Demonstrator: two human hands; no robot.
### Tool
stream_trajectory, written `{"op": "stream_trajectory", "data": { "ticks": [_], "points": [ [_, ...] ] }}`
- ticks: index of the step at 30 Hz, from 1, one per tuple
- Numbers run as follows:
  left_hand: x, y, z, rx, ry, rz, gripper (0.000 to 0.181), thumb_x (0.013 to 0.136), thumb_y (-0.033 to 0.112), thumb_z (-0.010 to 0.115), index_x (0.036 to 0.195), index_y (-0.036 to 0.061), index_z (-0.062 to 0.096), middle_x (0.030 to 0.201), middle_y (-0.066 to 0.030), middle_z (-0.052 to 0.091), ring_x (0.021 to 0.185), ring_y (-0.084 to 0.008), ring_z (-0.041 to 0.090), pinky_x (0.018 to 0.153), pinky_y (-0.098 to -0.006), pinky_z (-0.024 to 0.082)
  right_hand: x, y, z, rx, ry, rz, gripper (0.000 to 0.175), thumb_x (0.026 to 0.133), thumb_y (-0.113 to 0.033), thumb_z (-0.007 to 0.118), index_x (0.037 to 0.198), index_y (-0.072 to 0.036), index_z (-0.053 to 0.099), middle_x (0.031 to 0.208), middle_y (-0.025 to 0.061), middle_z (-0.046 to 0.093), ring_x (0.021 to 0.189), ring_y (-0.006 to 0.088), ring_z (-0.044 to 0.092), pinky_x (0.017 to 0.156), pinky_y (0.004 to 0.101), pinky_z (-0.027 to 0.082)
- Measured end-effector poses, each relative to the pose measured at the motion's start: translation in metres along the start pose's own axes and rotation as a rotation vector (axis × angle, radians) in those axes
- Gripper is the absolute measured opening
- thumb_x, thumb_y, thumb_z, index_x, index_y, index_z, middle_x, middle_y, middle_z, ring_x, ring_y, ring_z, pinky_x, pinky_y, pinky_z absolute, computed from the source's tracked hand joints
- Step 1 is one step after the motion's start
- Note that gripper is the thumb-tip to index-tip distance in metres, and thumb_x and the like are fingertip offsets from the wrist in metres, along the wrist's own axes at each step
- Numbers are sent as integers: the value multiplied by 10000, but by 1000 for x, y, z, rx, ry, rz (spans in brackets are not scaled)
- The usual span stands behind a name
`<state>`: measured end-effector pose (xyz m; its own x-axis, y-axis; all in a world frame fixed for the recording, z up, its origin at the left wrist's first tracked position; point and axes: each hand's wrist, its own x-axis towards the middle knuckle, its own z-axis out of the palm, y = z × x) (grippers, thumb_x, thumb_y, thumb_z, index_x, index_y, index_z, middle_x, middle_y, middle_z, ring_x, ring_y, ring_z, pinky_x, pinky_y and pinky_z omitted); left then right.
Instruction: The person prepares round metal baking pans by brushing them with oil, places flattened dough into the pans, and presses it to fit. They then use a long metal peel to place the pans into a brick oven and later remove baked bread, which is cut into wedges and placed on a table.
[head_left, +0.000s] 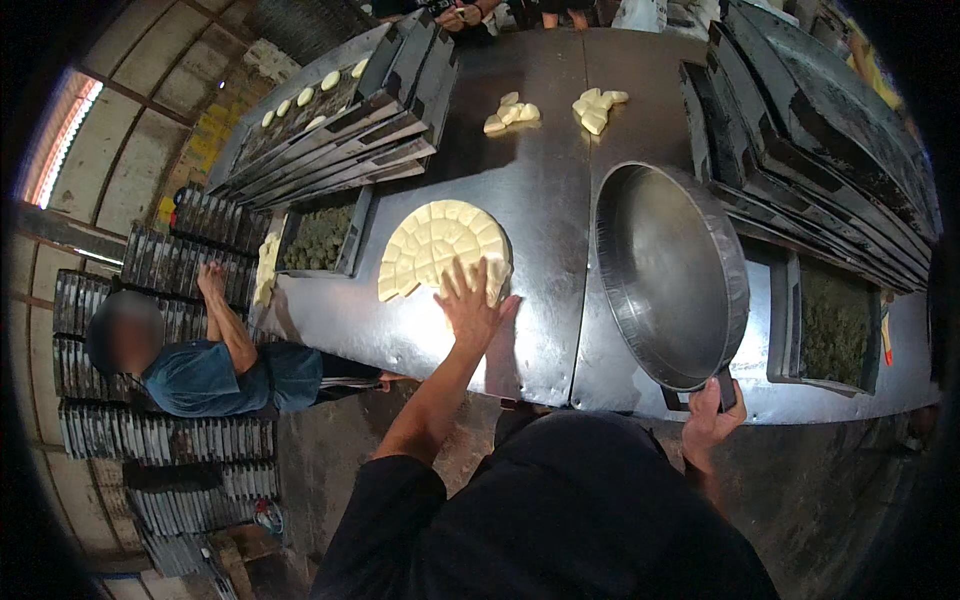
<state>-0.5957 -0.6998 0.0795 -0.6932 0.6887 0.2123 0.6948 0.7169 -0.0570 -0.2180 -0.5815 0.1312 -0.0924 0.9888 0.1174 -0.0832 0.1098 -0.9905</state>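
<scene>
My left hand (472, 304) lies palm down with fingers spread on the near right part of a round slab of pale dough (439, 240), which is divided into many pieces. My right hand (711, 420) grips the short dark handle of a large round metal pan (664, 277). The pan is tilted, its hollow inside facing left, and stands over the metal tabletop to the right of the dough. Two small heaps of dough pieces, one at left (512, 114) and one at right (598, 109), lie farther back on the table.
Stacked metal trays stand at left (330, 135), the top one bearing dough rounds, and at right (817, 142). Boxes of greenish-brown filling sit at left (321, 236) and right (836, 330). A co-worker (217, 367) stands at the table's left end; other people are across it.
</scene>
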Motion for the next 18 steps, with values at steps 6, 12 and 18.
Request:
{"op": "stream_trajectory", "data": {
  "ticks": [6,12,18],
  "points": [
    [-8,-12,34,-75,87,-83,766,850,651,615,1506,329,387,1414,-151,404,1179,-365,466,846,-542,477,9,9,-23,86,154,17,192,1003,-106,570,830,-47,509,590,-30,392,478,41,277,429,254,222],
    [44,-41,24,-264,-271,0,541,852,478,699,1329,237,619,1165,-164,593,993,-340,625,813,-446,527,26,9,-29,-329,64,-434,175,998,-136,618,863,-44,555,576,-38,384,460,34,272,417,243,220],
    [91,-66,-47,-934,-739,-416,477,892,399,674,1055,-47,713,945,-172,725,830,-277,710,719,-380,546,26,-28,-27,29,102,92,216,996,-163,614,812,-76,544,544,-62,348,430,27,274,400,235,227]
  ]
}}
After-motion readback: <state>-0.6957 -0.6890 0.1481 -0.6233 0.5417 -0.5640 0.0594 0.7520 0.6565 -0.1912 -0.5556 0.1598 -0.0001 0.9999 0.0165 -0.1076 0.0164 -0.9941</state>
